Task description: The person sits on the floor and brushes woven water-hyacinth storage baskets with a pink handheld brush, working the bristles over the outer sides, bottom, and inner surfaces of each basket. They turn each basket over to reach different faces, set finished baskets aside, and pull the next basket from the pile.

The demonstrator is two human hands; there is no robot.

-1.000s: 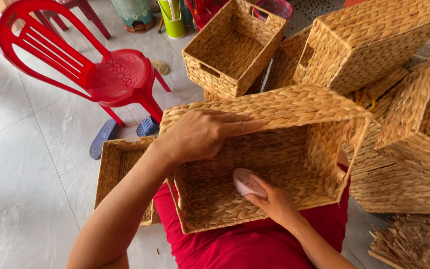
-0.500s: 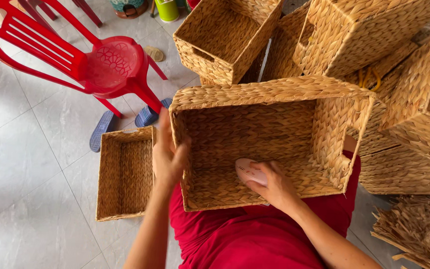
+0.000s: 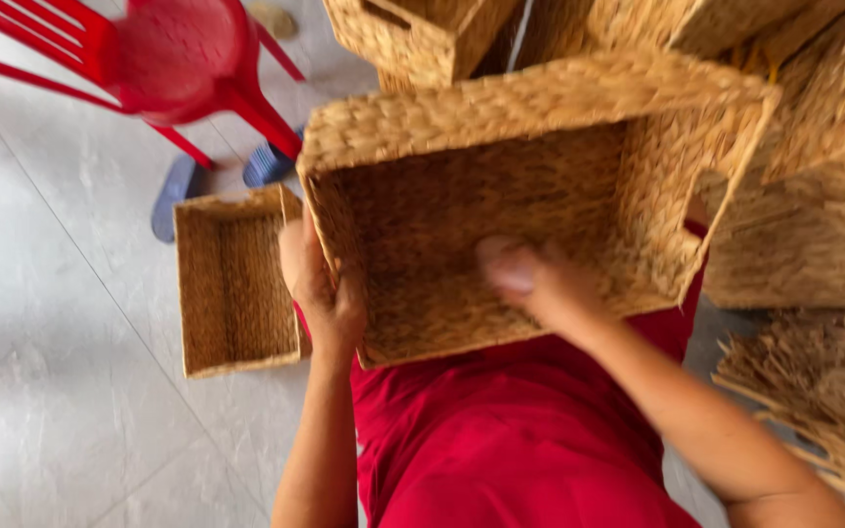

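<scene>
a person in red clothing steadies a large woven basket (image 3: 530, 205) on the lap, seen from a head-worn camera looking down. the left hand (image 3: 323, 284) is closed around the basket's left wall, fingers wrapped over the rim at the near corner, thumb side outside. the right hand (image 3: 530, 279) reaches inside the same basket and rests against its woven floor, pressing a small pale pink object (image 3: 509, 264) there; the picture is blurred, so whether those fingers clasp the object or merely cover it cannot be told. the basket tilts its open mouth toward the camera, a cut-out handle showing in the wall to the right of the right hand. just left of the left hand, a smaller woven basket (image 3: 232, 284) sits on the pale tiled floor (image 3: 61, 323). beyond that hand stand a red plastic chair (image 3: 178, 59) and a blue sandal (image 3: 176, 196). more woven baskets (image 3: 814, 147) are stacked beyond and to the right of the right hand, with a heap of dried fibre strands (image 3: 819, 391) nearer on that side.
</scene>
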